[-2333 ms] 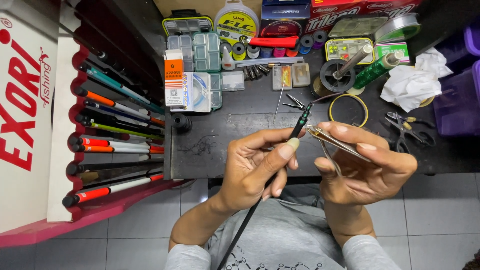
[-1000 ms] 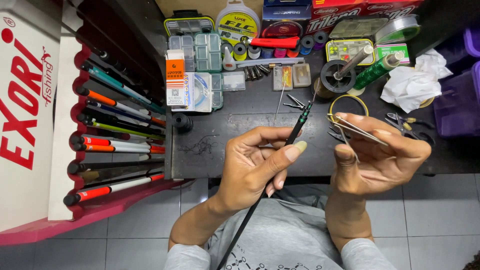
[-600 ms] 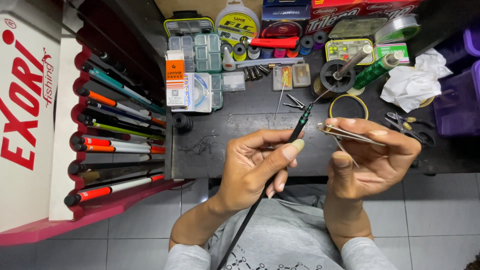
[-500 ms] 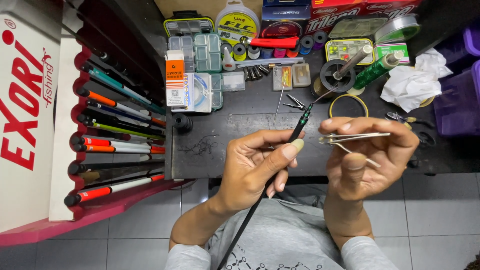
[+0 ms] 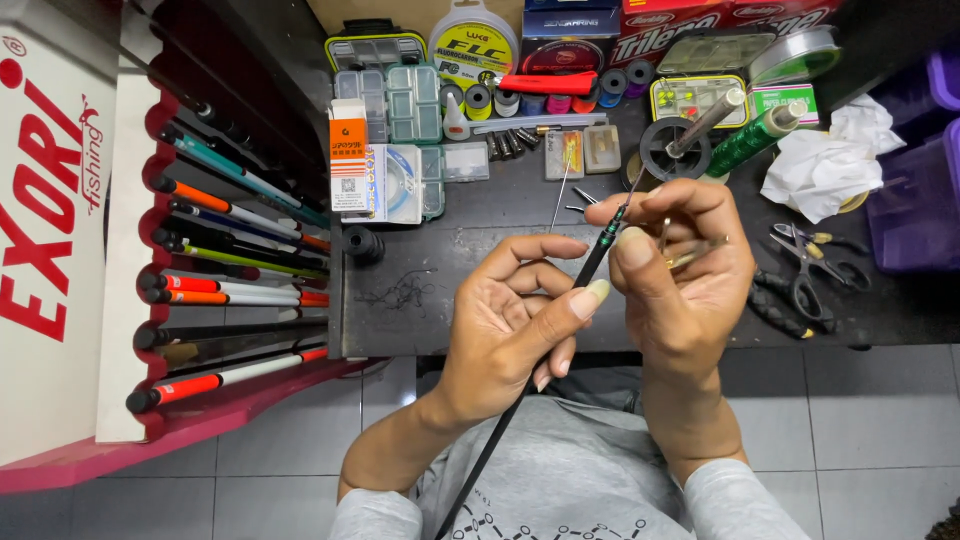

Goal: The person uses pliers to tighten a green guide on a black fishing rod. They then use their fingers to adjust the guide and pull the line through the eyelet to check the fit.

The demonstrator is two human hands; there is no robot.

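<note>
Beside the matt black worktop [image 5: 450, 290], a glossy dark rod [image 5: 560, 310] is gleaming; crumpled white tissue [image 5: 815, 170] is lying soft.

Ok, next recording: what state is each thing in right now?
left hand: gripping the rod
right hand: pinching tweezers at the rod tip
thin black rod: held tilted over the table edge
tweezers: held, off the table
scissors: lying flat
white tissue: crumpled
</note>
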